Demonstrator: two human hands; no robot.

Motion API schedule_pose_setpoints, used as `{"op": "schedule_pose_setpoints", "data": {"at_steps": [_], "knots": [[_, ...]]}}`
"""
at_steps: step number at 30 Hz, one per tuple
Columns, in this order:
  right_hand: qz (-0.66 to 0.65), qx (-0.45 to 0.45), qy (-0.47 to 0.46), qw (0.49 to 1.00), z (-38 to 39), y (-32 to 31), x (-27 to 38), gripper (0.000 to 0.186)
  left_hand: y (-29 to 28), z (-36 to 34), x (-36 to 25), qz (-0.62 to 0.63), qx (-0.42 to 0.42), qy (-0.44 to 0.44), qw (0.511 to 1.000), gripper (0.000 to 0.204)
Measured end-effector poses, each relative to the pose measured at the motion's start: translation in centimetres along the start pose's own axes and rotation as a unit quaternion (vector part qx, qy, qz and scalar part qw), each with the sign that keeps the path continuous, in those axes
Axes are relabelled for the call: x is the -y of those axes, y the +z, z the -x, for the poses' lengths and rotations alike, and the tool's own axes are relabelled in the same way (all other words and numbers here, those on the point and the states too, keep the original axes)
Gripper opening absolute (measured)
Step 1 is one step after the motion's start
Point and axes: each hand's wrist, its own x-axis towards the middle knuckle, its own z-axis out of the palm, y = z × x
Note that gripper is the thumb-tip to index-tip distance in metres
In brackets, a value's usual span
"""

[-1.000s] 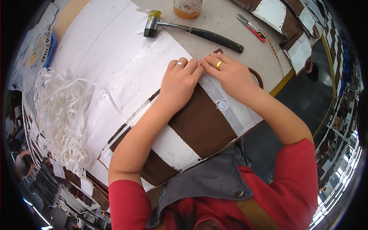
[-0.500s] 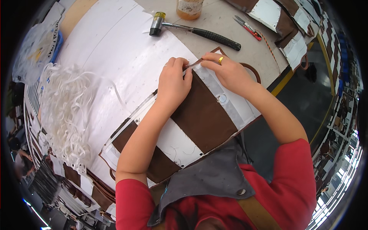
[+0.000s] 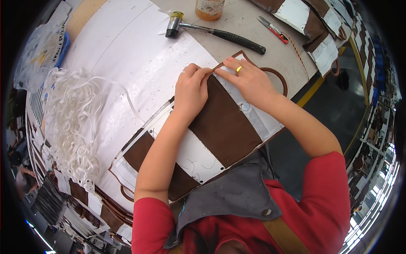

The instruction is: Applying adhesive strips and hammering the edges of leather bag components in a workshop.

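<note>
a brown-and-white panel (image 3: 228,127) lies slantwise in front of the person, on the desk (image 3: 237,21), its near edge reaching the apron (image 3: 230,192). on its face: broad brown and white bands, loose threads and small dark holes near the lower edge. a narrow white strip (image 3: 157,116) runs along the far left edge; a brown loop handle (image 3: 282,78) projects beyond the right end.

both hands are engaged at the far edge, near its upper corner. the left hand (image 3: 191,91) is curled, thumb and forefinger pinching the edge; its other fingertips are hidden. the right hand (image 3: 252,83) is just beside it, fingers over the brown trim and thumb on the near side, also pinching.

step in hand, as judged: the trim at this edge is being folded or pressed by finger. the next move would call for even pressure along the edge, with the trim held flush; slackening either pinch could let the fold lift. whether adhesive is present cannot be told.

further out, a white sheet (image 3: 127,51) lies under the panel's far side, with a heap of white tape (image 3: 69,127) at left. a mallet (image 3: 224,35), a jar (image 3: 209,9) and red-handled snips (image 3: 273,30) lie or stand beyond the hands, untouched.
</note>
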Motion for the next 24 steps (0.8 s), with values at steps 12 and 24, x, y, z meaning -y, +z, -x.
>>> {"op": "schedule_pose_setpoints", "data": {"at_steps": [12,24], "knots": [[0.056,0.031,0.031,0.997,-1.2,-1.0,-1.2,0.029,0.0,0.5,0.7,-0.175,0.017,0.181,0.968,0.027],[-0.138,-0.044,0.014,0.989,-0.5,0.3,1.0,0.032,-1.3,0.0,-0.1,-0.014,0.025,-0.084,0.996,0.010]]}}
